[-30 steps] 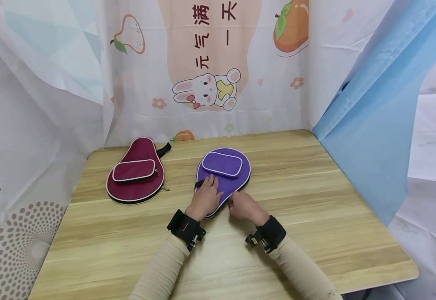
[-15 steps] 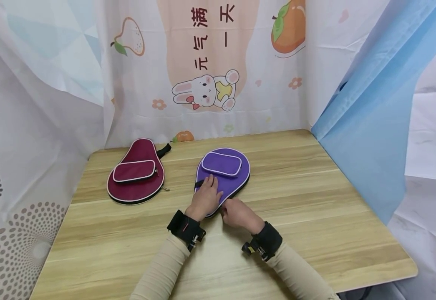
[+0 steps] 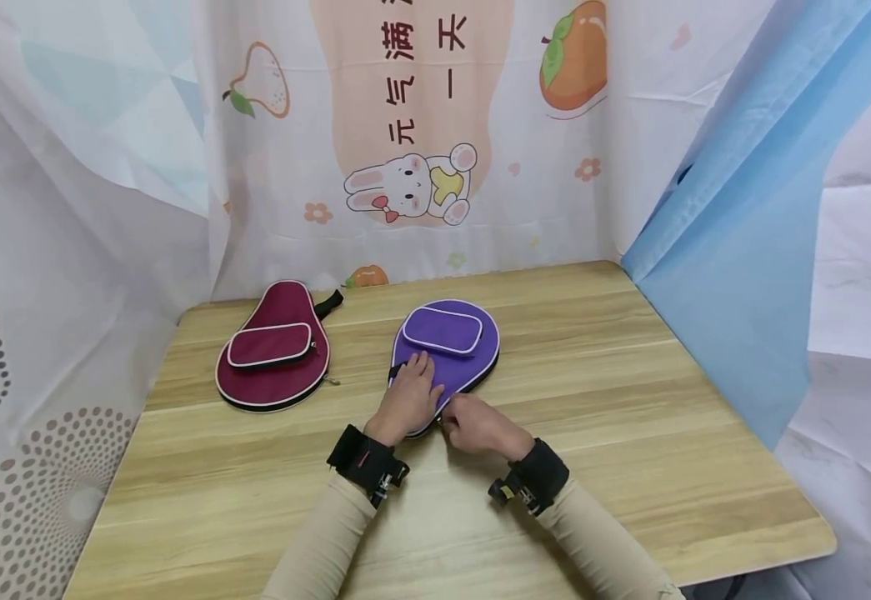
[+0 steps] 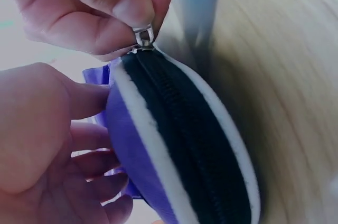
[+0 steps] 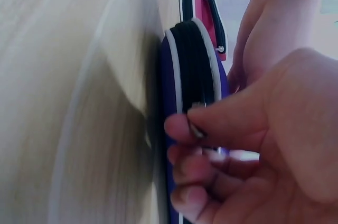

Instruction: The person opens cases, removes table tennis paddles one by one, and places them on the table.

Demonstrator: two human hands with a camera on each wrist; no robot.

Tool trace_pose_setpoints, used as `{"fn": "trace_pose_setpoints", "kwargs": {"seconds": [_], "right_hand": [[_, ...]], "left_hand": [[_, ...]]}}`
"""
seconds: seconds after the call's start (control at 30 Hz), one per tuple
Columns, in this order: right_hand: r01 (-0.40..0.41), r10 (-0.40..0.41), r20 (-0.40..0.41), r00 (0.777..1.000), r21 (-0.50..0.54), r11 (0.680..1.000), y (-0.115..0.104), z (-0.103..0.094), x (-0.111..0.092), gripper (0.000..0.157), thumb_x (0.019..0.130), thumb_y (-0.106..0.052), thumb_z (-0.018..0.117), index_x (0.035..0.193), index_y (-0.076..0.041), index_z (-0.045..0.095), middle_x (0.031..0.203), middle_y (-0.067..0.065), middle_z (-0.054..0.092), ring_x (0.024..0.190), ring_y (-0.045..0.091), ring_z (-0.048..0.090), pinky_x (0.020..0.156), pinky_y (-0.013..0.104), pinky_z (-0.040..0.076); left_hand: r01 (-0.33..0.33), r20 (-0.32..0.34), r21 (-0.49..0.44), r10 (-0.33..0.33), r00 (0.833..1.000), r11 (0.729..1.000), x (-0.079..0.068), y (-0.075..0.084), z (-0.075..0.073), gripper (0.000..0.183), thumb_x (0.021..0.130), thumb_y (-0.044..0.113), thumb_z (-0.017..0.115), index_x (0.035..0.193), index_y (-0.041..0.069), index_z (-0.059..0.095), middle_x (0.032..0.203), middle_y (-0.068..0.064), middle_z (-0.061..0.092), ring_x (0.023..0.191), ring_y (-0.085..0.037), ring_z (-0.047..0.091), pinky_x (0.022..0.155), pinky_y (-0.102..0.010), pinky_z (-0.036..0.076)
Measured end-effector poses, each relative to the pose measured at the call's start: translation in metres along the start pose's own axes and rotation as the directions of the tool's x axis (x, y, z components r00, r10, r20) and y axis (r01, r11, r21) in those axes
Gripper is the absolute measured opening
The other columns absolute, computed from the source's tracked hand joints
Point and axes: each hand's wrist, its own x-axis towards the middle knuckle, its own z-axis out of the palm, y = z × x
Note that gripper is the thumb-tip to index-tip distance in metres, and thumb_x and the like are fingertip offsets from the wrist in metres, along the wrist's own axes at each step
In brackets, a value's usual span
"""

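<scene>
A purple table tennis bat case [image 3: 453, 371] lies on the wooden table, its narrow end toward the person. My left hand [image 3: 408, 396] rests on its lower part, fingers extended over the fabric. At the case's right edge, close to the narrow end, is my right hand [image 3: 480, 425] with its fingers curled. Its thumb and forefinger pinch the metal zipper pull [image 4: 143, 35], as both wrist views show. Along the side wall in the left wrist view, the black zipper [image 4: 179, 108] runs between two white piped edges, its teeth together.
To the left lies a dark red bat case [image 3: 277, 379] with a front pocket and a black strap [image 3: 327, 303]. The purple case carries a small pocket [image 3: 444, 329] on its wide end. A printed curtain [image 3: 292, 208] hangs along the table's back edge.
My right hand has slid along the case's right edge toward its narrow end, mostly in the first half second. The left hand stays in place on the case.
</scene>
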Motion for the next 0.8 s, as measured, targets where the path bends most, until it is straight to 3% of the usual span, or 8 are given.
{"fn": "trace_pose_setpoints", "kwargs": {"seconds": [0.23, 0.5, 0.63, 0.8], "right_hand": [[0.170, -0.170, 0.014, 0.985, 0.001, 0.985, 0.008, -0.001, 0.002, 0.017, 0.082, 0.001, 0.060, 0.068, -0.010, 0.062, 0.076, -0.001, 0.053, 0.073, 0.014, 0.053, 0.069, 0.028, 0.047], [0.299, -0.306, 0.069, 0.950, 0.091, 0.950, 0.018, 0.001, 0.012, 0.015, 0.088, 0.002, 0.057, 0.079, -0.006, 0.067, 0.085, 0.001, 0.057, 0.079, 0.012, 0.054, 0.077, 0.026, 0.050], [0.275, -0.286, 0.083, 0.955, 0.123, 0.954, 0.027, 0.001, 0.015, 0.017, 0.089, 0.001, 0.058, 0.081, -0.006, 0.070, 0.086, 0.000, 0.061, 0.081, 0.010, 0.057, 0.079, 0.025, 0.051], [0.212, -0.218, 0.048, 0.975, 0.105, 0.972, 0.035, -0.005, 0.012, 0.016, 0.086, 0.002, 0.057, 0.079, -0.006, 0.069, 0.082, 0.000, 0.060, 0.076, 0.011, 0.057, 0.072, 0.026, 0.052]], "left_hand": [[-0.063, 0.018, -0.023, 0.064, 0.998, 0.998, -0.004, 0.001, -0.008, 0.047, 0.105, 0.018, 0.048, 0.143, -0.009, 0.045, 0.153, -0.024, 0.039, 0.146, -0.035, 0.031, 0.121, -0.047, 0.025], [-0.016, 0.003, 0.005, 0.016, 1.000, 1.000, -0.013, 0.002, -0.016, 0.047, 0.104, 0.018, 0.050, 0.141, -0.010, 0.047, 0.150, -0.027, 0.041, 0.144, -0.036, 0.034, 0.120, -0.047, 0.027], [-0.008, -0.001, 0.008, 0.008, 1.000, 1.000, -0.014, 0.001, -0.016, 0.047, 0.104, 0.018, 0.050, 0.141, -0.010, 0.046, 0.150, -0.027, 0.042, 0.144, -0.037, 0.034, 0.120, -0.048, 0.027], [-0.059, 0.031, -0.038, 0.061, 0.998, 0.998, -0.014, 0.001, -0.012, 0.050, 0.104, 0.019, 0.048, 0.144, -0.010, 0.043, 0.151, -0.029, 0.038, 0.145, -0.039, 0.031, 0.121, -0.049, 0.025]]}}
